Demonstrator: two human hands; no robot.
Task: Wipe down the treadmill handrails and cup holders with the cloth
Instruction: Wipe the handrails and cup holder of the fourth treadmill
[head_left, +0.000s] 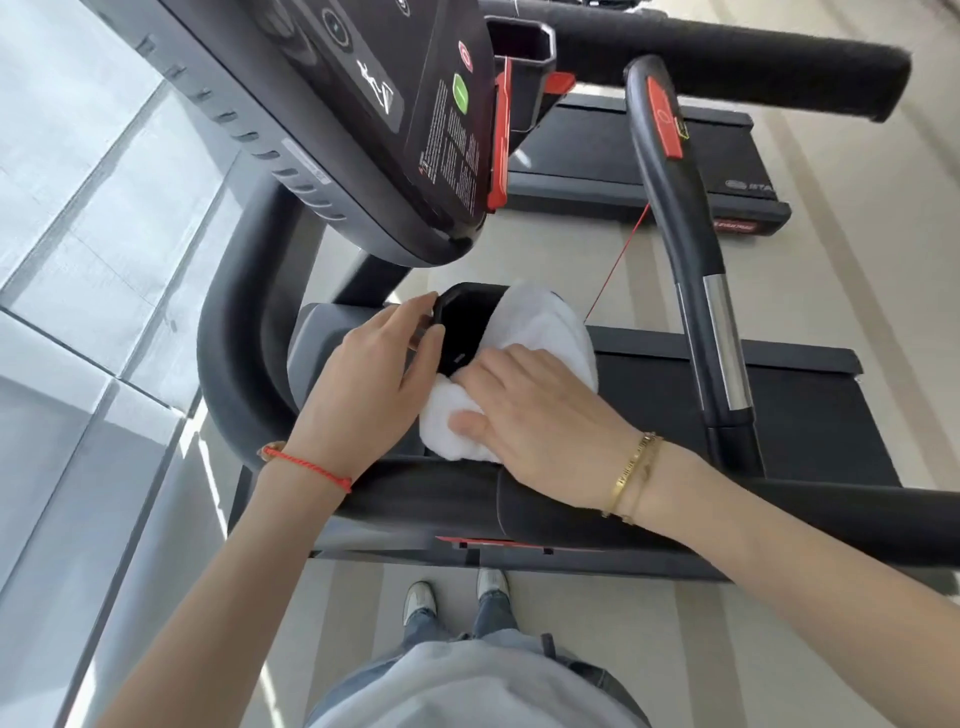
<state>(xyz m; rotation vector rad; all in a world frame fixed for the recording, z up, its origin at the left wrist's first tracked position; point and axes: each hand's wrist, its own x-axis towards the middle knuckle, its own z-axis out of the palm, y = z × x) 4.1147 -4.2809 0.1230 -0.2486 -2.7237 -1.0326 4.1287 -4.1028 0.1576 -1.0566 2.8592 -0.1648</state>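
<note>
Cloth half stuffed in the cup holder (462, 332)

Right hand (540, 431) presses the white cloth (545, 332) flat-fingered, no real grip; left hand (363, 384) pinches the holder's rim.

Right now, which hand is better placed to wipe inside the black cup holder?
The right hand. It already presses the white cloth, which is draped over the cup holder edge and into its opening. The left hand has no cloth; its fingers only grip the holder's near rim, steadying it.
</note>
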